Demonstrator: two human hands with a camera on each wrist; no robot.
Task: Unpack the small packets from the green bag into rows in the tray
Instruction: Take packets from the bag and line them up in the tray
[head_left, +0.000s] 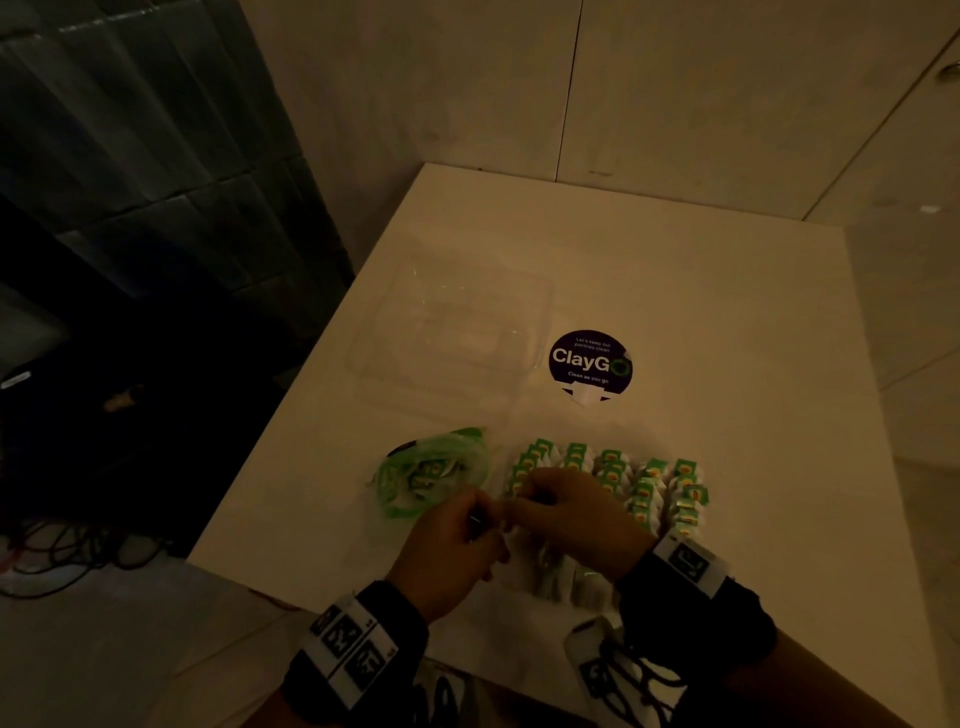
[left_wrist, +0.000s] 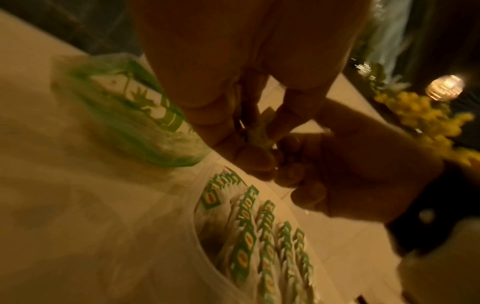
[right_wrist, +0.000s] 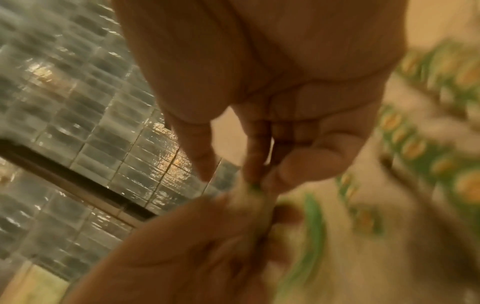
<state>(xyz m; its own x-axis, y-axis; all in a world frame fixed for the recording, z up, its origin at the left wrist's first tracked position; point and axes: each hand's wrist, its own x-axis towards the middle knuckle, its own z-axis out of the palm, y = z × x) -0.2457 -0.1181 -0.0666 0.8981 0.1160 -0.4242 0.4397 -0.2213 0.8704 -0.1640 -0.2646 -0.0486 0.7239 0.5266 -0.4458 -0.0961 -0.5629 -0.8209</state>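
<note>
The crumpled green bag (head_left: 431, 470) (left_wrist: 124, 115) lies on the white table, left of the tray, with a few packets showing inside. Several rows of green-and-white small packets (head_left: 649, 483) (left_wrist: 249, 236) stand in the clear tray (left_wrist: 182, 205). My two hands meet over the tray's left end. My left hand (head_left: 488, 519) (left_wrist: 259, 148) and right hand (head_left: 519, 499) (right_wrist: 249, 181) both pinch one small packet (left_wrist: 255, 131) (right_wrist: 249, 197) between their fingertips, just above the rows. The wrist views are blurred, and most of the packet is hidden by fingers.
A clear plastic lid or container (head_left: 452, 338) lies behind the bag. A round dark "ClayGo" sticker (head_left: 589, 364) is on the table to its right. The table's left edge runs close to the bag, with dark floor and cables beyond it.
</note>
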